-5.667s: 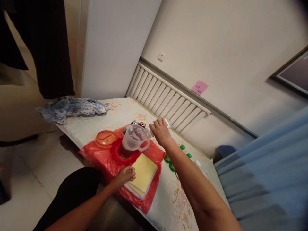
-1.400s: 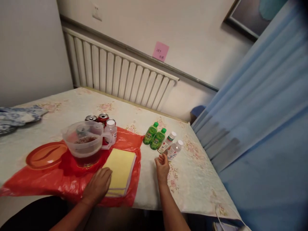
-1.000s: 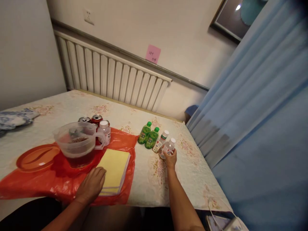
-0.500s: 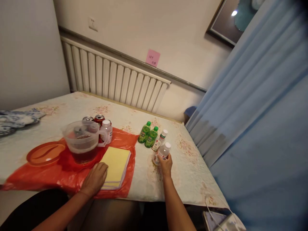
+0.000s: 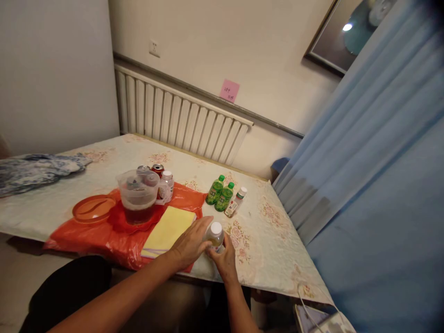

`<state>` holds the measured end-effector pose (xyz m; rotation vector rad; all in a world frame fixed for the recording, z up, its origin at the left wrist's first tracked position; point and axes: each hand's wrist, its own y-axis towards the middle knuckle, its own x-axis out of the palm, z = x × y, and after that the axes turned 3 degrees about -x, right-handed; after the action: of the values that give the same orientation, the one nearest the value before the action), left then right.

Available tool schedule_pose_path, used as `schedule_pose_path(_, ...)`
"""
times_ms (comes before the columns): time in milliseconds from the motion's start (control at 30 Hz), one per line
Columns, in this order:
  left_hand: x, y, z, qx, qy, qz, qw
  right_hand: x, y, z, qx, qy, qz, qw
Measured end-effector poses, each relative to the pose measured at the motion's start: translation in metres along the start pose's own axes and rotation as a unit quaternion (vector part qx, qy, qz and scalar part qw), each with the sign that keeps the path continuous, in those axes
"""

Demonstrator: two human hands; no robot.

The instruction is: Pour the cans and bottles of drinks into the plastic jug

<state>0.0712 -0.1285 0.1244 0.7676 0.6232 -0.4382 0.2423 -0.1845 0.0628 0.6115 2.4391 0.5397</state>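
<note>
A small clear bottle with a white cap (image 5: 215, 228) stands upright in my right hand (image 5: 227, 263), near the front of the table. The fingers and thumb of that hand wrap round its lower right side. Close against the bottle's left side is my left hand (image 5: 192, 238), its fingers stretched out and its thumb by the bottle's shoulder. Whether the left hand presses on the bottle, I cannot tell. Under my left forearm lies a yellow pad of paper (image 5: 169, 226). Two green drink bottles (image 5: 224, 198) and a slim clear bottle with a white cap (image 5: 236, 203) stand just behind.
On a red plastic sheet (image 5: 100, 247) sit a clear jug (image 5: 138, 194) with dark liquid and an orange lid (image 5: 93, 209). Behind the jug are drink cans (image 5: 157, 169) and another white-capped bottle (image 5: 167, 185). Patterned cloth (image 5: 38, 171) lies left; a blue curtain (image 5: 374, 162) hangs right.
My right hand has brought the white-capped bottle nearer to me and to the left. My left hand has left the yellow pad and come up beside the bottle. The view has shifted slightly.
</note>
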Motion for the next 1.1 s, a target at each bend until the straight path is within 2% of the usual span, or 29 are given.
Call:
schedule_pose_path(100, -0.008, 0.005, 0.011, 0.065, 0.021, -0.045, 0.997, 0.002, -0.004, -0.004, -0.019, -0.006, -0.019, 1.0)
schedule_pose_path(200, -0.012, 0.007, 0.014, 0.094, 0.056, -0.079, 0.991, 0.004, -0.007, -0.002, -0.026, -0.026, -0.028, 0.999)
schedule_pose_path(500, -0.029, 0.012, 0.028, 0.042, 0.147, -0.151, 0.977, 0.006, -0.013, 0.004, -0.032, -0.02, -0.052, 0.998)
schedule_pose_path(600, -0.033, 0.012, 0.033, 0.022, 0.176, -0.153, 0.972, 0.005, -0.012, 0.001, -0.03, -0.019, -0.053, 0.998)
schedule_pose_path(767, -0.03, 0.008, 0.033, -0.038, 0.209, -0.107, 0.971, 0.006, -0.011, -0.009, -0.037, -0.02, -0.055, 0.998)
schedule_pose_path(900, -0.031, 0.005, 0.026, -0.108, 0.184, -0.016, 0.977, 0.005, -0.008, -0.013, -0.038, -0.018, -0.065, 0.997)
schedule_pose_path(1000, -0.035, 0.0, 0.013, -0.161, 0.112, 0.049, 0.979, 0.004, -0.001, -0.014, -0.034, -0.021, -0.077, 0.996)
schedule_pose_path(1100, -0.033, -0.009, -0.014, -0.228, -0.051, 0.092, 0.968, 0.004, 0.016, -0.019, -0.049, -0.035, -0.075, 0.995)
